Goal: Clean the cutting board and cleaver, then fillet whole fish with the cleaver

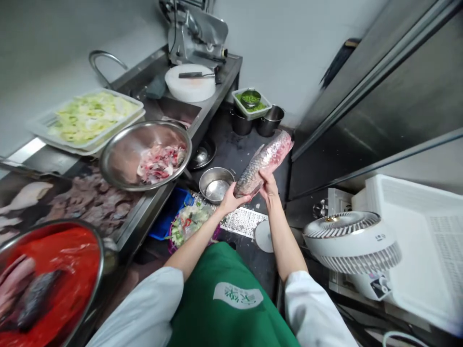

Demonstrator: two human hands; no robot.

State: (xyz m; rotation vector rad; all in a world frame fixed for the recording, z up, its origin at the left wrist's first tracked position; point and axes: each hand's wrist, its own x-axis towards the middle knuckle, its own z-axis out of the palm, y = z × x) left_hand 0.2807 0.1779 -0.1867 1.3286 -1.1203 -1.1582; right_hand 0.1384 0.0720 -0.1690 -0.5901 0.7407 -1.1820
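A large scaly fish (261, 161), its far end pinkish and headless-looking, is held out in front of me above the floor. My left hand (233, 200) is closed on its near end, thumb along the side. Farther up the body my right hand (268, 187) grips the underside. On the counter to the left, a steel bowl (121, 159) contains red and pink fish scraps (161, 163). At the lower left a steel basin with red liquid (77, 250) holds more fish (38, 296).
Left counter: a tray of chopped greens (96, 115), a round white chopping block (190, 86) bearing a cleaver (190, 75), and a slicer (197, 36). Pots, including an empty steel pot (216, 185), stand on the floor. A white fan (350, 241) and white crate (408, 212) are at right.
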